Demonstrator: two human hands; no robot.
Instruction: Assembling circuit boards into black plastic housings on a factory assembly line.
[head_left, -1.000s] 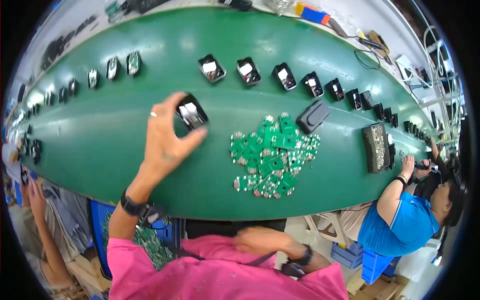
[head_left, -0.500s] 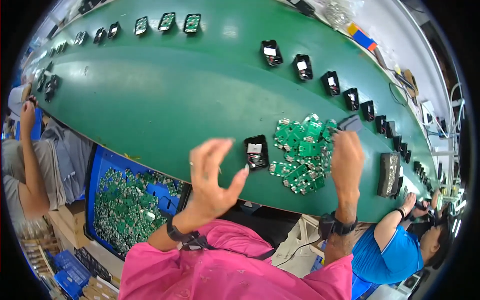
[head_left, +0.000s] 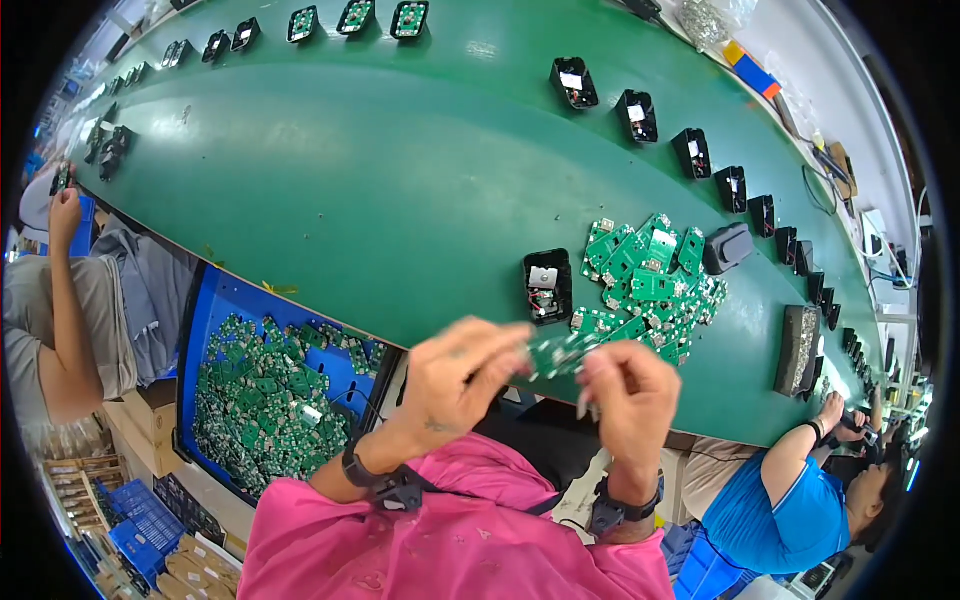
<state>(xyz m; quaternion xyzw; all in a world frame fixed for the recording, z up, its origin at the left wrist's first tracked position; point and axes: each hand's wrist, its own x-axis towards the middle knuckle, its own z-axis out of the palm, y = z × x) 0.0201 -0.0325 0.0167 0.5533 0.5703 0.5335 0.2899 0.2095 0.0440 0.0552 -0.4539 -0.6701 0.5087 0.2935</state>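
Between my two hands, at the table's near edge, is a green circuit board (head_left: pixel 556 357), smeared by motion. My left hand (head_left: pixel 448 382) pinches its left end, and my right hand (head_left: pixel 632 392) has the right end between thumb and fingers. Just beyond them an open black plastic case (head_left: pixel 547 287) lies on the green table, with a silver part and wires inside. To its right spreads a loose pile of green circuit boards (head_left: pixel 652 286). A dark grey block-shaped piece (head_left: pixel 728 247) touches or nearly touches the pile's far right side.
Black cases (head_left: pixel 637 116) form a line along the right side; others holding green boards (head_left: pixel 410 20) stand at the far left. A blue bin (head_left: pixel 205 300) of boards sits below the table edge. A grey rectangular block (head_left: pixel 797 350) lies right. Co-workers (head_left: pixel 790 490) sit at both sides.
My right hand has come back from the pile toward me with a circuit board. My left hand, earlier open and empty, has moved right and closed on the board's other end.
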